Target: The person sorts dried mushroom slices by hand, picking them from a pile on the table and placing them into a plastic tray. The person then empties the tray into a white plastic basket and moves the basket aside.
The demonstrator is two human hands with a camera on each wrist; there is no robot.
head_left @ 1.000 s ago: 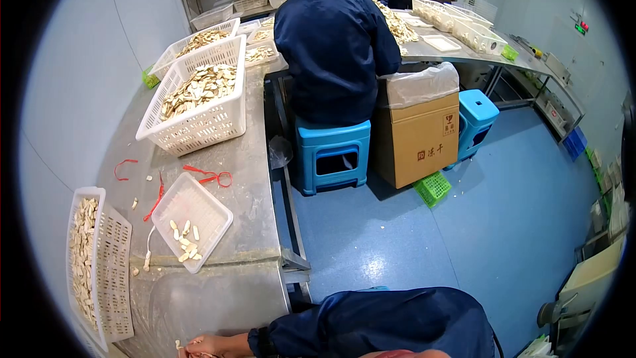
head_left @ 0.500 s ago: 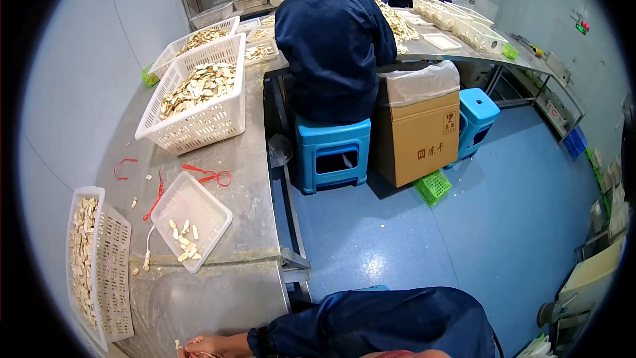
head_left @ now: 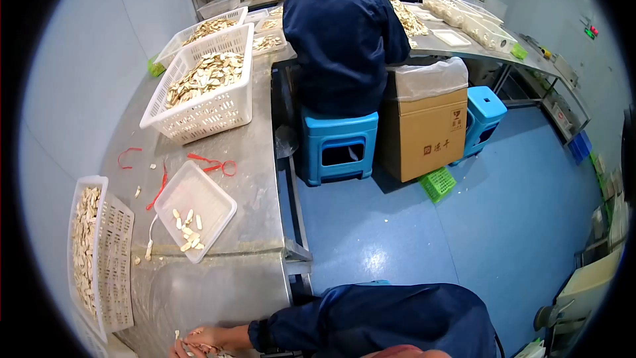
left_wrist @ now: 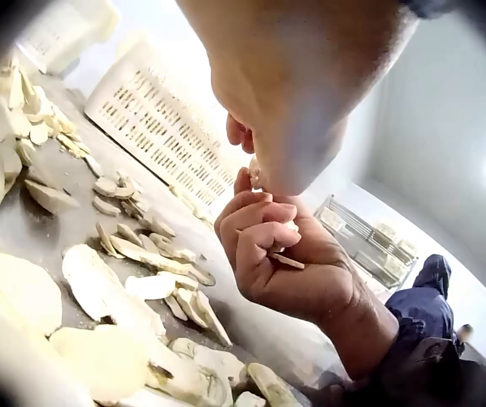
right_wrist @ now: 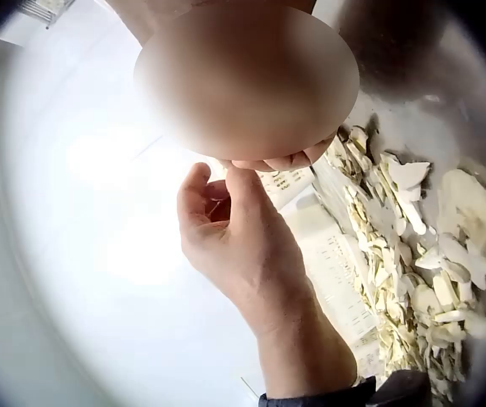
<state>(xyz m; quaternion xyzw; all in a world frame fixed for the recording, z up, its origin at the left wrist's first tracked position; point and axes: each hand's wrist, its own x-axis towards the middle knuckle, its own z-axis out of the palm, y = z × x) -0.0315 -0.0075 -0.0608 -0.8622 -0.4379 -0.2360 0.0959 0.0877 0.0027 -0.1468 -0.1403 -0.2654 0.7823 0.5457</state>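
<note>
My right hand (left_wrist: pixel 298 263) grips pale, dried-looking mushroom slices in its curled fingers, and a slice end (left_wrist: pixel 287 260) sticks out. Against its fingertips, my left hand (left_wrist: pixel 290 127) pinches a small pale mushroom piece (left_wrist: pixel 256 175), mostly hidden by the fingers. From the right wrist side, the left thumb and forefinger meet the underside of the right hand (right_wrist: pixel 247 85), which is blurred. Both hands are over the near end of the metal table, above loose mushroom slices (left_wrist: pixel 99 284). In the head view they sit at the bottom edge, partly cut off.
A white slotted basket (head_left: pixel 116 265) of slices stands at the table's left. A shallow tray (head_left: pixel 212 192) holds several pieces, near red ties (head_left: pixel 215 166). Farther along is a larger full basket (head_left: pixel 212 116). A person (head_left: pixel 344 40) sits on a blue stool (head_left: pixel 341 126) beside a carton (head_left: pixel 430 132).
The head view has tilted, so the table and baskets sit slightly higher and to the right. More of my hands shows at the bottom edge, close together.
</note>
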